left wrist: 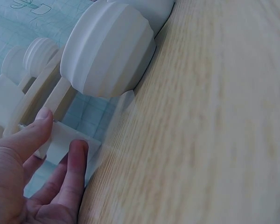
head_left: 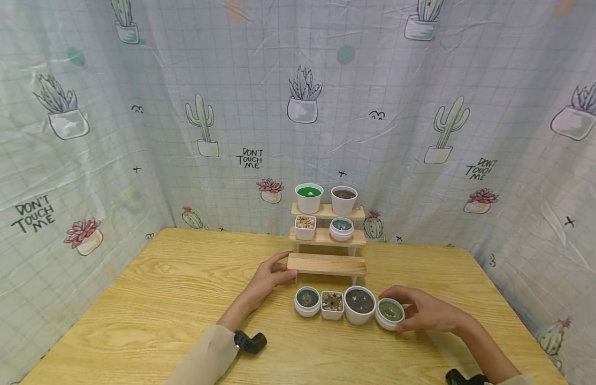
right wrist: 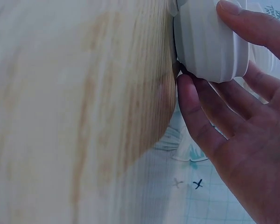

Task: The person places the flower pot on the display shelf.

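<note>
A three-step wooden display stand (head_left: 327, 263) with clear legs stands in the middle of the table. My left hand (head_left: 268, 277) holds the left end of its lowest step, thumb at the wood (left wrist: 60, 100) and fingertips by the clear leg (left wrist: 67, 142). My right hand (head_left: 425, 310) grips a small round white pot (head_left: 389, 314) with green filling, thumb on its near side and fingers round its far side. That pot (right wrist: 210, 42) ends a row in front of the stand: a large dark-filled pot (head_left: 359, 306), a square pebble-filled pot (head_left: 332, 306) and a round green-filled pot (head_left: 307, 302).
The top step carries a bright-green-filled pot (head_left: 309, 199) and a brown-filled pot (head_left: 344, 201). On the middle step are a square pebble pot (head_left: 305, 227) and a round pot (head_left: 341, 229). Behind the wooden table (head_left: 182, 299) hangs a cactus-printed curtain (head_left: 259, 96).
</note>
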Tool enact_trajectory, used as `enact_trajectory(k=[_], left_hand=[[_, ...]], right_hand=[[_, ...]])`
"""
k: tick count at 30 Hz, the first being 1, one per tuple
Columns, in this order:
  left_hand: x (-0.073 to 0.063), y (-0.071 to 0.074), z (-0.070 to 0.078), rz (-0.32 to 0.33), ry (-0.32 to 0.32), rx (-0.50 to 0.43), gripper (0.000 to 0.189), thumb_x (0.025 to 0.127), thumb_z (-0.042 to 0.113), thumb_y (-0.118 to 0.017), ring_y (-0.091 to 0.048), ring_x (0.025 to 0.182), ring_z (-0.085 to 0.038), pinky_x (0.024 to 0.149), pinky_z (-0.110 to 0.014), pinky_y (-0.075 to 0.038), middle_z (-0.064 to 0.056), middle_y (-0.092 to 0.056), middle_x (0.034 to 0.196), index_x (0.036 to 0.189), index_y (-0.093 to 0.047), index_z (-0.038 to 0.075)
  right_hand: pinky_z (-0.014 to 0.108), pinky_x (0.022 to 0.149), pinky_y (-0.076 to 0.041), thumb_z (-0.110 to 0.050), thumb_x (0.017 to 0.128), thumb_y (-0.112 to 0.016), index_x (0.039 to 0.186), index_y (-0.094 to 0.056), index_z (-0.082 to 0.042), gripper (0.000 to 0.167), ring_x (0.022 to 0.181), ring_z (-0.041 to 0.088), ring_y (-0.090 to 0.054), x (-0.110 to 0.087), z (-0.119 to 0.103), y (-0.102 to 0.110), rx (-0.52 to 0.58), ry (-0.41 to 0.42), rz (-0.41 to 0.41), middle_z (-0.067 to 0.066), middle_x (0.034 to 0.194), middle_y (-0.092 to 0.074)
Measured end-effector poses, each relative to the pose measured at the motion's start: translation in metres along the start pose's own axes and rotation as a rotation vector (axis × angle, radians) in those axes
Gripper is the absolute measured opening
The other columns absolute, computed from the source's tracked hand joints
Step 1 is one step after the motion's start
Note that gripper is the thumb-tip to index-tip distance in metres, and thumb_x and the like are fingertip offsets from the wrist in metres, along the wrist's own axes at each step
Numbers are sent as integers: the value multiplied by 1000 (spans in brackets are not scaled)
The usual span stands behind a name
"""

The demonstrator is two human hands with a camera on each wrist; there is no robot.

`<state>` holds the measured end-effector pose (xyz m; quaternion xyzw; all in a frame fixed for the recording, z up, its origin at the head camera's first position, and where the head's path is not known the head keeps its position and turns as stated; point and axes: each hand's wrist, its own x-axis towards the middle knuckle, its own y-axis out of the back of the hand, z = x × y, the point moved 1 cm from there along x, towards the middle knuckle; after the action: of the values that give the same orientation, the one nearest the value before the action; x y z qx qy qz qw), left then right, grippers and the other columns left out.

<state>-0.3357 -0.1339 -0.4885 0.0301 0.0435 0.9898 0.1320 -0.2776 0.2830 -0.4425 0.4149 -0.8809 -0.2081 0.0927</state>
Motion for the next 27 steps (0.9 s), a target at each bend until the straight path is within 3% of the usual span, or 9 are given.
enact_trajectory(k=[13,27], left_hand=[[-1,-1,2,7,3,1,75,94,21,-78,-74,97,-19,90,-32,-61,-15,-69,113,158,-40,13],[-3,-1,4,7,8,-2,76,94,22,-78,-74,96,-19,90,-32,-61,-14,-69,112,159,-39,13]], right_hand=[[23,93,-56,-10,89,-79,140,-53,1,58,118,2,-60,-2,-3,2,-47,-43,32,28,138,-58],[25,92,-57,-8,90,-77,140,-51,6,58,117,0,-61,-7,-4,9,-86,0,69,30,136,-59]])
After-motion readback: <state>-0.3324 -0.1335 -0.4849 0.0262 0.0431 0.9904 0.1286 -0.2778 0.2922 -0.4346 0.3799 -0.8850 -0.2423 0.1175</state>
